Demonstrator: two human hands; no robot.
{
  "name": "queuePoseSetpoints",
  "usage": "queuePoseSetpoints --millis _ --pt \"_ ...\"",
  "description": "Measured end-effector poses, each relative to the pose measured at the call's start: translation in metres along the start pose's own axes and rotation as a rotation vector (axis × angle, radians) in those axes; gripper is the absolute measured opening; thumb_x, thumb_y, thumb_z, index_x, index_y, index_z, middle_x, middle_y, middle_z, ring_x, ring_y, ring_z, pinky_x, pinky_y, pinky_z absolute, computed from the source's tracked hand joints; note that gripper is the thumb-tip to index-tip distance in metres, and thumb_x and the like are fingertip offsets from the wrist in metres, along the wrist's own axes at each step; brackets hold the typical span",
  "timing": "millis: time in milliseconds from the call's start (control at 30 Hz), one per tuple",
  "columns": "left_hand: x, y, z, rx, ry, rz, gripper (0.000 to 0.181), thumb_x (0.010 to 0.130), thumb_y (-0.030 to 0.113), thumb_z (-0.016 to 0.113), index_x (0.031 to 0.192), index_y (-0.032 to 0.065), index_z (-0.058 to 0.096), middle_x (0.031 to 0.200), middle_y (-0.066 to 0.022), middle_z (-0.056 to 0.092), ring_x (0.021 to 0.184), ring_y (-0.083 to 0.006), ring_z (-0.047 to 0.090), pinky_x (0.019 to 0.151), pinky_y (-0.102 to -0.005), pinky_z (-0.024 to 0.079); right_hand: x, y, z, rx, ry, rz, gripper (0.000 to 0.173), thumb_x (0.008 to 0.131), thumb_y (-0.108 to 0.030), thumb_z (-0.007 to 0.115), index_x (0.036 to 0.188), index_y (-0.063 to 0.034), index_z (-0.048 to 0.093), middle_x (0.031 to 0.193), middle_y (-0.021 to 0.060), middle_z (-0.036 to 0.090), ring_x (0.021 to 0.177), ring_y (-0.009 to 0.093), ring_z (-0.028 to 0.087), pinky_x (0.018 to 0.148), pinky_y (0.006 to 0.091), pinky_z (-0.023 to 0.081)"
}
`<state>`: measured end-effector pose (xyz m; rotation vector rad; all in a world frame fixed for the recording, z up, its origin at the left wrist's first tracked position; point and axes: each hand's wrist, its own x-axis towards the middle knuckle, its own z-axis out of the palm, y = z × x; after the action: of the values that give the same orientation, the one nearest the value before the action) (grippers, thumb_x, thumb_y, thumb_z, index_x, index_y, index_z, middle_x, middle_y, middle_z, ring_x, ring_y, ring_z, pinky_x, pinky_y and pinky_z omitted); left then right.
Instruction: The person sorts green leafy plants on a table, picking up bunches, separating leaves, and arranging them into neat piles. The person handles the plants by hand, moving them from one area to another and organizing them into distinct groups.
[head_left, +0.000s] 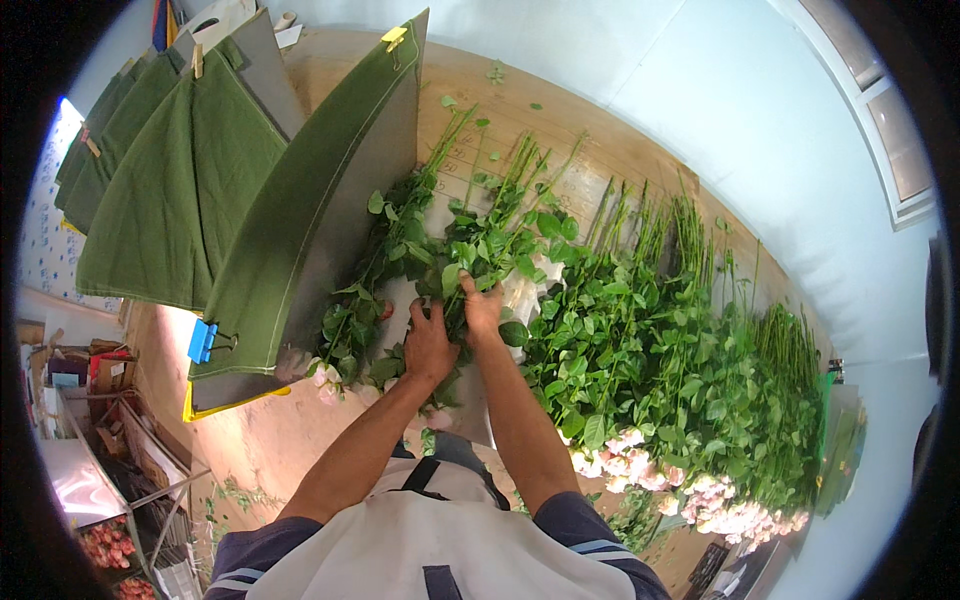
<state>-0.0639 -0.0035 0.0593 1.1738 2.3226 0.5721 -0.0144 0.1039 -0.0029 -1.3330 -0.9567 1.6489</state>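
My left hand (431, 346) is down among leafy rose stems, its fingers curled and their tips partly hidden by foliage. Just to its right, my right hand (481, 306) closes around leafy rose stems (457, 259), thumb lying along a leaf. Cut ends of these stems point away from me, over a tabletop marked with lines and numbers (457, 161). Pale pink blooms (326, 379) lie on the near side, left of my left forearm. A crumpled white wrapping (529, 289) sits beside my right hand, partly under leaves.
A large pile of roses (637, 337) covers the right side, pink heads (697, 495) at the near edge. Upright panels draped in green cloth (300, 195) stand on the left, one with a blue binder clip (201, 341). A cluttered rack (112, 465) is at lower left.
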Motion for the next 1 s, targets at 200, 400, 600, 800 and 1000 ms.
queuePoseSetpoints --millis 200,400,600,800,1000 --pt "-0.001 0.005 -0.013 0.020 -0.053 0.096 0.068 0.068 0.001 0.072 0.127 0.0097 0.040 0.135 -0.0222 0.031 0.096 -0.0448 0.059 0.077 -0.0477 0.053 0.006 0.003 0.002 0.094 0.045 0.207 0.083 0.074 -0.033 0.079 0.135 0.0000 0.035 0.126 0.0189 0.051 0.107 0.032 0.054 0.092 0.0422 0.044" --pt "-0.027 0.009 -0.031 0.049 -0.080 0.166 0.072 0.073 0.011 0.068 0.136 0.0095 0.033 0.138 -0.0289 0.032 0.085 -0.0459 0.061 0.071 -0.0508 0.053 -0.026 -0.043 -0.032 0.253 -0.308 0.374 0.051 0.082 -0.045 0.067 0.113 -0.0051 0.062 0.107 0.0094 0.064 0.097 0.026 0.060 0.086 0.0399 0.048" --pt "-0.083 0.040 -0.069 -0.264 0.067 0.239 0.074 0.070 0.008 0.067 0.136 0.0036 0.033 0.120 -0.0252 0.050 0.097 -0.0432 0.057 0.078 -0.0485 0.051 -0.134 -0.133 -0.024 0.320 -0.254 0.104 0.049 0.087 -0.040 0.062 0.120 -0.0037 0.056 0.111 0.0077 0.062 0.096 0.024 0.059 0.086 0.0372 0.048" --pt "-0.145 0.058 -0.149 -0.291 0.221 0.344 0.048 0.068 0.017 0.071 0.110 0.0006 0.055 0.104 -0.0207 0.058 0.098 -0.0408 0.056 0.081 -0.0476 0.049 -0.214 -0.195 -0.011 0.246 -0.541 -0.169 0.047 0.094 -0.034 0.053 0.128 -0.0019 0.050 0.122 0.0090 0.055 0.110 0.022 0.053 0.095 0.0378 0.043" --pt "-0.229 0.011 -0.228 -0.416 0.666 0.264 0.042 0.064 0.014 0.073 0.102 0.0003 0.060 0.095 -0.0214 0.062 0.086 -0.0402 0.059 0.074 -0.0450 0.049 -0.265 -0.175 0.059 0.346 -0.844 -0.633 0.037 0.093 -0.018 0.056 0.126 0.0006 0.053 0.121 0.0117 0.058 0.108 0.021 0.056 0.095 0.0350 0.044"
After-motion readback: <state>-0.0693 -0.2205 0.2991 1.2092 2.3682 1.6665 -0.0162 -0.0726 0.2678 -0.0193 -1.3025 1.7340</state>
